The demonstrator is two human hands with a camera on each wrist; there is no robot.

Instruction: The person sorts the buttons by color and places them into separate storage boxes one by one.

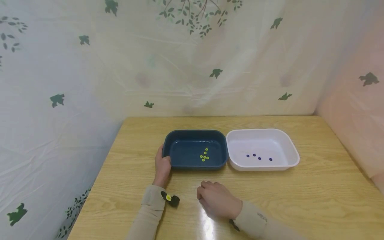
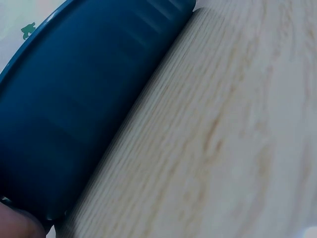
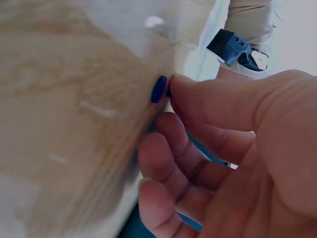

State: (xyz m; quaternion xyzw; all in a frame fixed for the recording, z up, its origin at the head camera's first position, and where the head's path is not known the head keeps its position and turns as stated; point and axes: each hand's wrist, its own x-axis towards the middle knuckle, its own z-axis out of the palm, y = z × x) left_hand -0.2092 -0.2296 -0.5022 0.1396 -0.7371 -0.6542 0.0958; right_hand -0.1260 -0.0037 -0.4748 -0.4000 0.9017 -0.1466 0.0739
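My left hand (image 1: 163,167) grips the left end of a dark blue tray (image 1: 195,166), thumb near its front corner. In the left wrist view a fingertip (image 2: 17,223) touches the outer wall of the tray (image 2: 84,94). Several yellow buttons (image 1: 204,157) lie inside it. Over the table in front of the tray is my right hand (image 1: 219,200), its fingers curled. In the right wrist view a dark blue button (image 3: 170,91) shows at the thumb tip, pinched and mostly covered. Beside it, a brighter blue disc shape (image 3: 158,89) shows against the tabletop.
A white tray (image 1: 264,168) stands against the right end of the dark blue tray, with several dark blue buttons (image 1: 259,158) spread on its floor. Both stand on a wooden table (image 1: 324,200). Patterned cloth (image 1: 180,83) hangs behind the table and along its sides.
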